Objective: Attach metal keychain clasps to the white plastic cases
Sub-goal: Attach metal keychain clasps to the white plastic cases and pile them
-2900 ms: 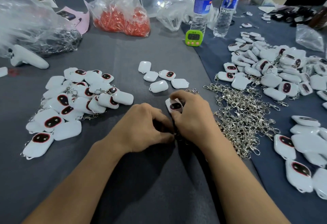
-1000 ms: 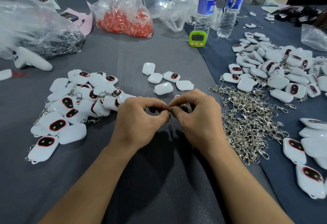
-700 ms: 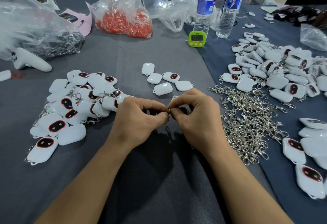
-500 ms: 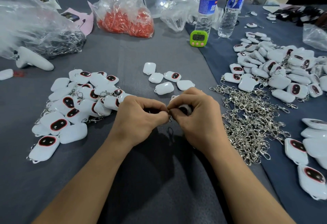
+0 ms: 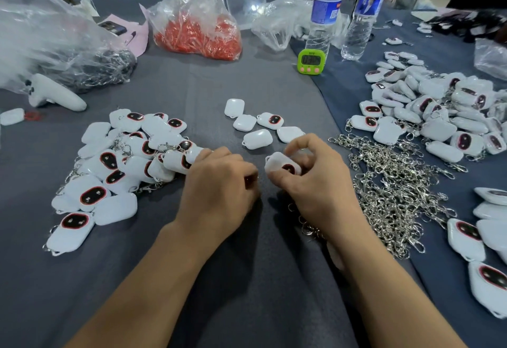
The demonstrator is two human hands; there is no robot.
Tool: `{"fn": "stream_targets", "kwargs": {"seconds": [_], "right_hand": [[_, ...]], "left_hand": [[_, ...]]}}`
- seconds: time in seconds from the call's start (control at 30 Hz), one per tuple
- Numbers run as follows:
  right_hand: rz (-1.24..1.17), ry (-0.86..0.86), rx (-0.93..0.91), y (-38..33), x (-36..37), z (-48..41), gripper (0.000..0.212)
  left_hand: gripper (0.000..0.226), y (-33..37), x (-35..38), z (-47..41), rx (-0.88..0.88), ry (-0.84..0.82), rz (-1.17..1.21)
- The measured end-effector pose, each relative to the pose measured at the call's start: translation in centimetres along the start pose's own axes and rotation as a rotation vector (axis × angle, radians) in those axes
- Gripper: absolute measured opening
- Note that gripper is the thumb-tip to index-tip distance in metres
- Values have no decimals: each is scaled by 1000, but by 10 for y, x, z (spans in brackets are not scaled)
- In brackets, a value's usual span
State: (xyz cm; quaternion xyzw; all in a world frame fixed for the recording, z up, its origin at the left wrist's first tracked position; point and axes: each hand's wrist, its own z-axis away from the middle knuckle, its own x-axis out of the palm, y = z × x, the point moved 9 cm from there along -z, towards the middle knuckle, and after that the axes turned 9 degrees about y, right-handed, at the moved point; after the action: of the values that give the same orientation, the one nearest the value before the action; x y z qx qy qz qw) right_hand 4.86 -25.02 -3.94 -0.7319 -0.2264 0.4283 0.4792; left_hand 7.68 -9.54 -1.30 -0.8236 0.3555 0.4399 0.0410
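Grey cloth-covered table [image 5: 247, 86] holds white cases [image 5: 93, 195], metal clasps [image 5: 392, 183] and plastic bags [image 5: 197, 12].

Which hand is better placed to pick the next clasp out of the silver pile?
Probably the right hand: the clasp pile lies right beside its wrist, while the left hand sits by the pile of clasped cases. It grips a white case though, so that must go first.

Reads 03 at the start of the display on the green timer [image 5: 309, 61]; remaining digits too blurred to make out. Bears white characters on the blue label of the left bottle [image 5: 325, 12], illegible. Same on the right bottle [image 5: 362, 15]: print there, but unreadable.
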Motion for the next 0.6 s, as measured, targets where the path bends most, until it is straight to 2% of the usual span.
{"fn": "stream_targets", "kwargs": {"seconds": [0.17, 0.33, 0.6], "right_hand": [[62, -30, -9, 3, -2, -4, 11], [126, -72, -42, 1, 6, 0, 17], [155, -102, -68, -5, 6, 1, 12]], "left_hand": [[3, -5, 11, -1, -16, -107, 179], [9, -4, 13, -1, -9, -124, 260], [10, -5, 12, 0, -29, -127, 279]]}}
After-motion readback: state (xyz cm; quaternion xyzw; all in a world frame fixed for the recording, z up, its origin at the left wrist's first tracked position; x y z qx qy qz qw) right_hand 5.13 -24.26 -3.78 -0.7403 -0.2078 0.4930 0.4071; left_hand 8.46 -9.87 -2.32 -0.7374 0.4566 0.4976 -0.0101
